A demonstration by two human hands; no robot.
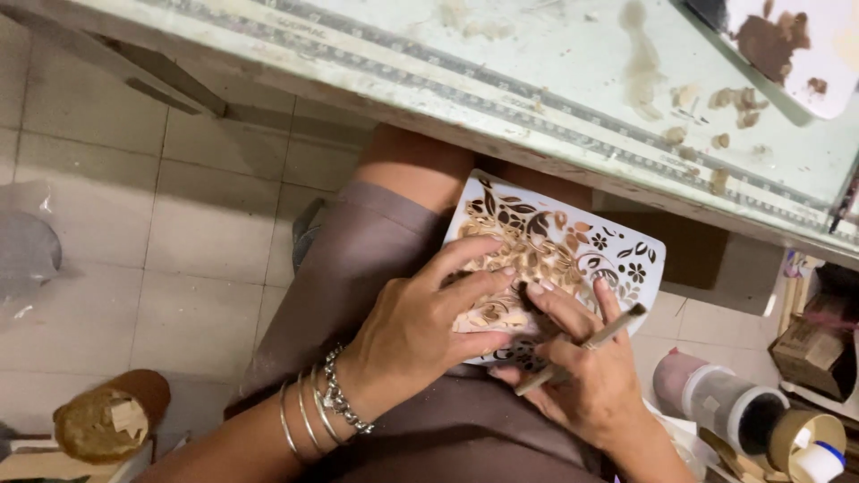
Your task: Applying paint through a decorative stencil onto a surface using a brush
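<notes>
Two hands at work on one stencil sheet, both over the person's lap; entries run left to right.

Floor, far left: pale square tiles (98, 259); a brown roll with a crumbly tan end (107, 419) lies at the lower left.

Left wrist: several thin silver bangles and a chain bracelet (324, 404).

Left hand (420, 326): palm down, fingers spread flat on the sheet's left half, pressing it against the lap. Not closed around anything.

Stencil sheet (573, 241): white, rounded corners, cut-out leaf and flower shapes. Left and middle cut-outs show tan filling, right-hand flowers dark. It rests tilted on the lap, on grey-brown fabric (358, 259), just below the worktop's front edge.

Right hand (582, 380): fingers closed around a thin grey-handled tool (586, 344), held like a pen. The tool's lower end points down-left, its upper end sticks up to the right past the fingers. Forefinger tip touches the sheet near the middle. Cannot tell what the working tip looks like; fingers hide it.

Worktop (555, 63): pale green surface with a ruled strip along the front edge, tan smears and small crumbs (716, 107) toward the right. White palette with brown paste (787, 45) at the top right corner.

Floor, lower right: clear jar lying on its side (725, 407), tape rolls (805, 443) beside it, cardboard box (810, 344) above.
</notes>
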